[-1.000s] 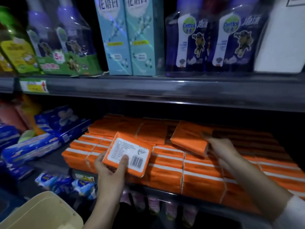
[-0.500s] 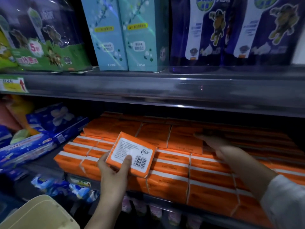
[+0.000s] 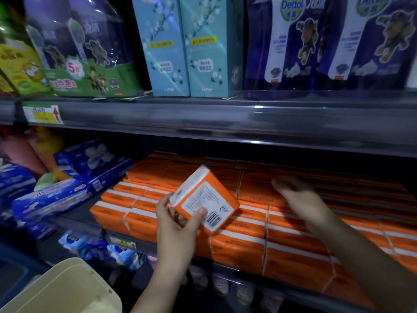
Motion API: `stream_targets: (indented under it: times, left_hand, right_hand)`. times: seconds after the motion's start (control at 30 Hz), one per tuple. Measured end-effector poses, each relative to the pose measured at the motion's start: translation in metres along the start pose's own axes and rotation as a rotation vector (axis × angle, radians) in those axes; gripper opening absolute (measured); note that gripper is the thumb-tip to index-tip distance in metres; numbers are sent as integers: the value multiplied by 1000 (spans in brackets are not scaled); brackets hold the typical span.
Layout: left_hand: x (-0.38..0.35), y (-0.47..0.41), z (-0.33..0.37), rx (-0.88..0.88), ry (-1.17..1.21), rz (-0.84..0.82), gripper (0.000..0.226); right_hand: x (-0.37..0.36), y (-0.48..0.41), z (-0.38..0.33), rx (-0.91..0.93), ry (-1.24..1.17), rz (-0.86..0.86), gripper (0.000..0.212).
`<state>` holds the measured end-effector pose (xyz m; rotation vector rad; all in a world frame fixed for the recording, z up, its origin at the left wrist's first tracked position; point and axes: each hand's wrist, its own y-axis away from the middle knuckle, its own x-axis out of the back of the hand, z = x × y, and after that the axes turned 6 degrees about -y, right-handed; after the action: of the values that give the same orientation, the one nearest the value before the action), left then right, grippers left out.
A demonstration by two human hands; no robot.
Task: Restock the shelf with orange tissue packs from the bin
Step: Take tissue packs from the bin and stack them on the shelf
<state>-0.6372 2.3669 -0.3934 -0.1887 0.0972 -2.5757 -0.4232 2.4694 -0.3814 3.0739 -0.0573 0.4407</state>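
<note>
Pack in hand: one orange tissue pack point(image 3: 204, 199), gripped by my left hand point(image 3: 178, 229), thumb on the label face beside the barcode and the other fingers point(image 3: 165, 202) curled under it. It is tilted, white end towards 11 o'clock, and held in front of the stocked rows, above the front edge of the shelf point(image 3: 85, 222).

Right hand point(image 3: 302, 201): at 3 o'clock of the pack, fingers loosely spread, holding nothing, low over the stacked orange packs point(image 3: 243, 242). Contact with the stack: cannot tell.

Bin point(image 3: 67, 288): at 7 o'clock in view, cream rim only. Its contents are not visible.

Stock: rows look nearly full front to back, with blue packs point(image 3: 52, 199) adjoining at 9 o'clock.

Judgement on method:
- Level the pack first and match the stacked orientation, white band facing front.
- Pick the lowest spot on the top layer. The rear row near 12 o'clock looks likeliest, though it is dim there.
- Use the right hand to steady the neighbouring stack while the left slides the pack in flat.
- Watch clearance under the upper shelf, and avoid nudging the front row off the edge.
</note>
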Motion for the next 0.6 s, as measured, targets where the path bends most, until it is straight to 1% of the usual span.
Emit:
stream_targets:
  times: [0.03,0.1,0.17,0.23,0.27,0.3,0.37,0.43,0.5,0.57,0.6]
  left_hand:
    - [0,2,2,-65,-57,-1,47]
    - [3,7,3,-222,-212,-6,44]
    - [9,12,4,-496,-496,0,46]
    - [15,16,-3,-806,-709,-25,46]
    - [19,19,-5,-902,-765,-37,44]
    - [22,21,-5,-956,-800,-43,39]
    - [24,26,-4,-1000,-840,-51,33]
    - [26,30,-6,-994,-876,-77,35]
    - [27,31,-10,-903,-899,-102,46]
    - [27,28,-19,-778,-887,-129,64]
    - [25,27,-23,-726,-875,-143,67]
  right_hand:
    - [-5,15,-4,-27,-87,-95,36]
    - [-16,41,-12,-153,-264,-330,48]
    - [-25,54,-18,-294,-411,-510,62]
    - [-31,59,-20,-386,-516,-576,69]
    - [-33,60,-19,-405,-550,-581,68]
    - [-36,63,-19,-411,-568,-577,64]
    - [-39,67,-16,-381,-572,-574,53]
    - [-39,71,-14,-338,-569,-563,36]
    - [-33,72,-13,-316,-602,-503,23]
    - [-23,71,-11,-297,-603,-415,21]
    - [-15,69,-7,-290,-595,-377,21]
